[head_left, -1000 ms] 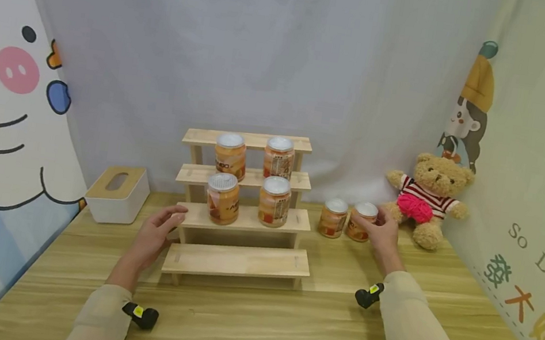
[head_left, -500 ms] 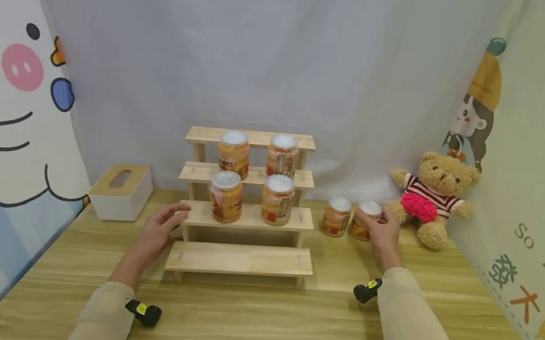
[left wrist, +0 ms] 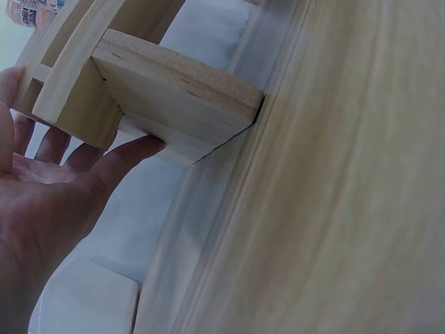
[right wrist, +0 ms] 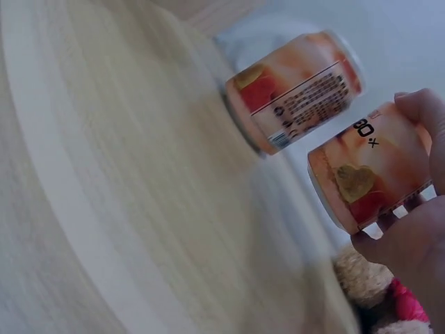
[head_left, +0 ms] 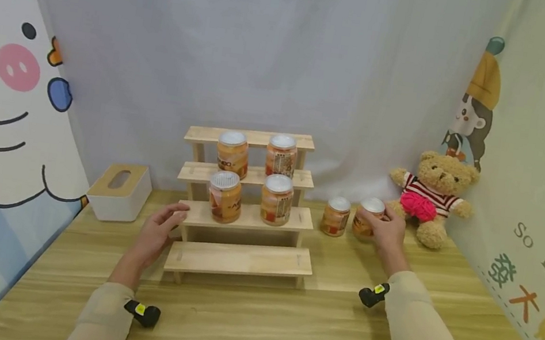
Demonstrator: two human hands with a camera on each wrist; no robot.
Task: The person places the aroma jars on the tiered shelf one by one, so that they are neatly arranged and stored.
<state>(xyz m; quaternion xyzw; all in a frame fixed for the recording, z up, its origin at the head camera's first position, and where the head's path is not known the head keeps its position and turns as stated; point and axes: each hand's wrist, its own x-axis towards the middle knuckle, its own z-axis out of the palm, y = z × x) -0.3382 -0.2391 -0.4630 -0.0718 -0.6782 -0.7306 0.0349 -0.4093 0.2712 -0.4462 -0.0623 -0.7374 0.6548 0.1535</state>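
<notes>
My right hand grips an orange-labelled can with a silver lid, thumb and fingers around its sides. In the right wrist view that can stands a little off the tabletop, with a gap below its base. A matching can rests on the table just left of it. My left hand touches the left end of a wooden tiered stand, its fingers against the side; the left wrist view shows the fingers extended along the wood. Two cans stand on each of two middle tiers, including one can.
A brown teddy bear in a striped top sits right of the held can. At the back left stands a white tissue box with a wooden lid. A grey curtain hangs behind the wooden table.
The right hand has raised the held can slightly and shifted it right, widening the gap from the neighbouring can. The left hand stays at the stand.
</notes>
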